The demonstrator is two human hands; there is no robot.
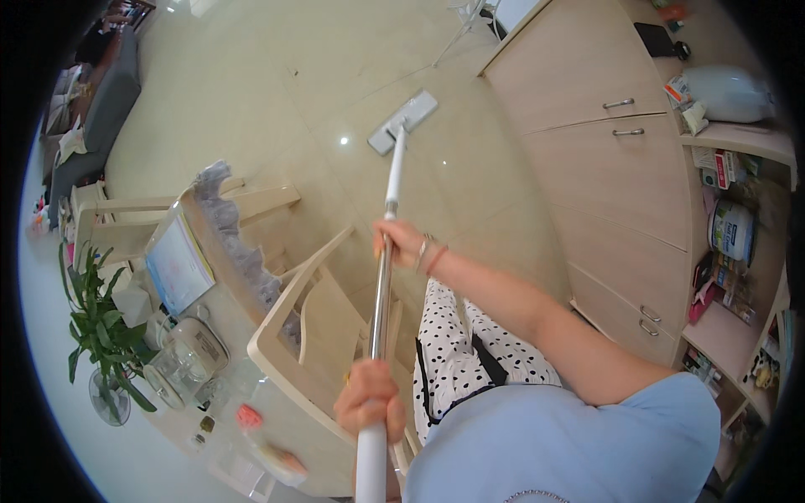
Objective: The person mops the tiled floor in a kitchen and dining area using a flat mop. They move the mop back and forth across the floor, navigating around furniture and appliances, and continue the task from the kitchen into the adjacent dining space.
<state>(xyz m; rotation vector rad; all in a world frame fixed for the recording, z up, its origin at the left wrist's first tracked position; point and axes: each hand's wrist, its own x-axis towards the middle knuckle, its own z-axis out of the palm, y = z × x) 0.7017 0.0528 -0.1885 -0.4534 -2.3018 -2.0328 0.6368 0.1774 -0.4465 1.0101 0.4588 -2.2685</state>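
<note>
A flat mop reaches away from me, its pole point(381, 310) part silver metal and part white. Its white rectangular head point(404, 121) lies flat on the pale tiled floor, turned at a slant. My right hand point(402, 243), with bracelets at the wrist, is closed around the pole about midway along. Lower down, my left hand point(369, 401) wraps the thick white grip near my body. Just left of the pole stands a cream wooden chair point(293, 335), close to my left hand.
On the left, a table with a lace-edged cloth point(222, 205) carries a leafy plant point(105, 327), papers point(180, 264) and glassware. Pale cabinets point(595, 176) with metal handles line the right, beside crowded shelves point(721, 318). A grey sofa point(113, 101) stands far left, a white metal stand point(459, 33) far ahead.
</note>
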